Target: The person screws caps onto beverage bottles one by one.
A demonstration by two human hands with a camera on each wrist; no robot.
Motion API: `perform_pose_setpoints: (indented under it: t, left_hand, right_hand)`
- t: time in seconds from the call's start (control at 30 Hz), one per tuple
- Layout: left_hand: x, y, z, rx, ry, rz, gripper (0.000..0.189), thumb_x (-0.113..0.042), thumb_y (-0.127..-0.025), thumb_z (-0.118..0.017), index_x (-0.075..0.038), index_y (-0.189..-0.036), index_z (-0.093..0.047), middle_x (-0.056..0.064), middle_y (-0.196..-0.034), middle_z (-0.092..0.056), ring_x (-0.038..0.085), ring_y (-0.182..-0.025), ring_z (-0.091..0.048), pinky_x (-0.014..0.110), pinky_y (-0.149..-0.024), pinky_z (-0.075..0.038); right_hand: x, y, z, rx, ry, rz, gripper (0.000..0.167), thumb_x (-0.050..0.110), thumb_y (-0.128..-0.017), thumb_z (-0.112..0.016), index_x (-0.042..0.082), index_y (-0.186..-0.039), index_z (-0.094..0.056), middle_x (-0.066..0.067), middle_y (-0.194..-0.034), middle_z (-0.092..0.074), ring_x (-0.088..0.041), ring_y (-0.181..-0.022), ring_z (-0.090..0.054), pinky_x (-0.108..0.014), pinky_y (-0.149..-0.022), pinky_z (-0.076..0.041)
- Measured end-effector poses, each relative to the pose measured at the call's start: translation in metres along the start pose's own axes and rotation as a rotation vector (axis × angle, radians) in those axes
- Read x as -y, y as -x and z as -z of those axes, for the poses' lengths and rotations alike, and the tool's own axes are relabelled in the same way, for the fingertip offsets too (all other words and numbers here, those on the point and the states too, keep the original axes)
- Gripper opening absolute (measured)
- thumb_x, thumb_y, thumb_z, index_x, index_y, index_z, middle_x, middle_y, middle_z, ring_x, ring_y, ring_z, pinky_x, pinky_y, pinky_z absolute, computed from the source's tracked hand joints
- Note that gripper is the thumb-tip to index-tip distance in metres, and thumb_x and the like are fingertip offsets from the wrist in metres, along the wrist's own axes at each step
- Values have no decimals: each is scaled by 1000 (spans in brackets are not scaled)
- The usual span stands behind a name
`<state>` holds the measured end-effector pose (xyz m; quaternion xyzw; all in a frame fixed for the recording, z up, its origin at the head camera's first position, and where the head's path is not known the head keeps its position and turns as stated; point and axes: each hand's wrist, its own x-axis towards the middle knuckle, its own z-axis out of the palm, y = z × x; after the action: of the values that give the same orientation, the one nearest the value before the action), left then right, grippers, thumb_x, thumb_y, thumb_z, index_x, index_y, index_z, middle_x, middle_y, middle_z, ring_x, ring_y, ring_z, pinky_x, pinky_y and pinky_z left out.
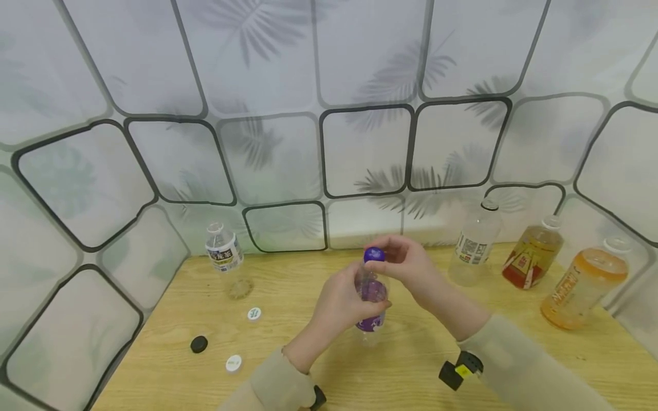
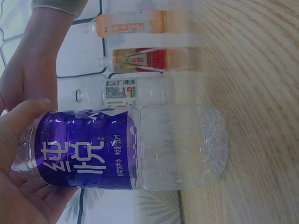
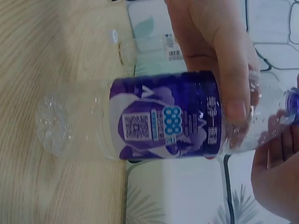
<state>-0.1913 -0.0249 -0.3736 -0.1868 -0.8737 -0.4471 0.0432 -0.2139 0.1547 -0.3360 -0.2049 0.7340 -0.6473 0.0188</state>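
A clear plastic water bottle [image 1: 371, 324] with a purple label and a purple cap [image 1: 374, 254] is held upright in front of me. My left hand [image 1: 339, 299] grips it round the upper body, thumb across the label's side in the head view. At the top, my right hand [image 1: 406, 264] pinches the cap between thumb and fingers. The left wrist view shows the label [image 2: 88, 149] and the see-through base, with droplets inside. In the right wrist view, the label's back with its QR code [image 3: 137, 126] faces the camera.
A clear bottle with a label [image 1: 224, 257] stands at back left, uncapped. Near it lie two white caps [image 1: 254, 313] and a black cap [image 1: 199, 344]. At right stand a clear bottle [image 1: 472, 248], a red-and-yellow-labelled bottle [image 1: 533, 254] and an orange-labelled bottle [image 1: 583, 285]. A patterned curtain [image 1: 288, 160] hangs behind.
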Motion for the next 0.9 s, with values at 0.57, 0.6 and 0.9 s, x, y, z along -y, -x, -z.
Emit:
perform_pose_setpoints:
  t: [0.57,0.6,0.9]
  left_hand:
    - [1,0,0,7,1,5,59,-30,-79,-96,-11,-126,-65,3,-109,-76,22,-98,-75,30,-79,-63]
    - [1,-1,0,8,2,5,60,-30,-79,-96,-11,-127,-65,4,-110,-77,22,-99,-75,31,-80,-63]
    - [0,-2,-1,10,-26,3,59,-30,-77,-97,-12,-124,-65,4,-108,-76,21,-97,-74,31,-78,-63]
  right_hand:
    - [-3,-6,15,259,37,160,34,7,-107,-58,-7,-138,-62,11,-131,-73,-6,-120,-69,-25,-105,-57]
    - [-2,-5,15,253,40,153,34,7,-107,-59,-8,-138,-63,13,-129,-73,-6,-119,-70,-25,-104,-57]
    - [3,-3,15,141,75,118,33,7,-100,-72,-10,-129,-68,20,-116,-76,-5,-106,-74,-23,-96,-60]
